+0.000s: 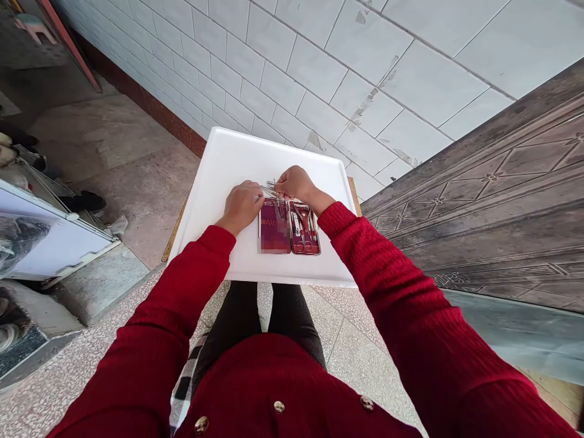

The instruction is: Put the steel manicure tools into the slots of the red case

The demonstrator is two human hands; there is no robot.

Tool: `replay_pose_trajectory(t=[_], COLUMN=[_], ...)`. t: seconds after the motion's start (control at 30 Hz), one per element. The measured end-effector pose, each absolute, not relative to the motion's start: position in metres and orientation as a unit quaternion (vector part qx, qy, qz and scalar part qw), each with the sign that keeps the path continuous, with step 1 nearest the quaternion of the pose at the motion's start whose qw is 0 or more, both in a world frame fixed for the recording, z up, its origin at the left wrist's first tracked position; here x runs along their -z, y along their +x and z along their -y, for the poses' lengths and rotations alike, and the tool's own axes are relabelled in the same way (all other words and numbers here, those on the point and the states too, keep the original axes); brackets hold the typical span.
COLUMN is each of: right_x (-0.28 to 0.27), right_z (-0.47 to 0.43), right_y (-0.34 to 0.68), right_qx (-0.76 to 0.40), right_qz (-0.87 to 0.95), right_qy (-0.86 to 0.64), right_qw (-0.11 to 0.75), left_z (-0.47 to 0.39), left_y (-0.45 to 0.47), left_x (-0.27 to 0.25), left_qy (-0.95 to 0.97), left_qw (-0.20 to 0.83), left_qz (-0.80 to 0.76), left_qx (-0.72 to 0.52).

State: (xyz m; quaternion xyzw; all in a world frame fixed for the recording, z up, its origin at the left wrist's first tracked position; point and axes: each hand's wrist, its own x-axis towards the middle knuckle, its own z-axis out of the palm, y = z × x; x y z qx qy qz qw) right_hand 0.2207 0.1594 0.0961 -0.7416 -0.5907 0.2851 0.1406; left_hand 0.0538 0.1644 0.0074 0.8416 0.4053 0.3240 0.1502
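White-tiled wall rises beyond our hands; under them is a white, rectangular, raised-rim surface. Just on the near side of both hands lies a two-part tool case, open flat: its purple-lined half nearer the L hand, its red-lined half below the R wrist. Status, approx.: red half looks mostly stocked, w/ silver ring-handled scissors & slim metal implements in place; purple half's loop row looks largely unfilled, so prob. only part-way along. Loose silver metal tools sit btwn the hands, past the case's far edge, exact no. unclear. Our R hand has thumb & fingers pinched, apparently on a thin silver tool. Our L hand is half-curled beside the tools; can't tell if it grips anything.
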Motion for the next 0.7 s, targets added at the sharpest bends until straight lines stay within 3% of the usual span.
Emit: replay_pose_trajectory(t=[0.27,0.47,0.7], right_x=[-0.103,-0.101,-0.099], right_z=[-0.185,-0.162,-0.122], right_y=[0.196,0.207,0.211], right_qx=[-0.104,-0.057,-0.162], right_qz=[0.723,0.723,0.67], right_qy=[-0.674,-0.685,-0.72], right_qw=[-0.11,-0.072,-0.082], left_z=[-0.166,-0.165,-0.163], left_y=[0.051,0.052,0.053], left_x=[-0.003,-0.006,-0.01], left_qy=[0.828,0.833,0.844], left_qw=[0.172,0.162,0.141], left_qz=[-0.409,-0.411,-0.417], left_qx=[-0.342,-0.332,-0.308])
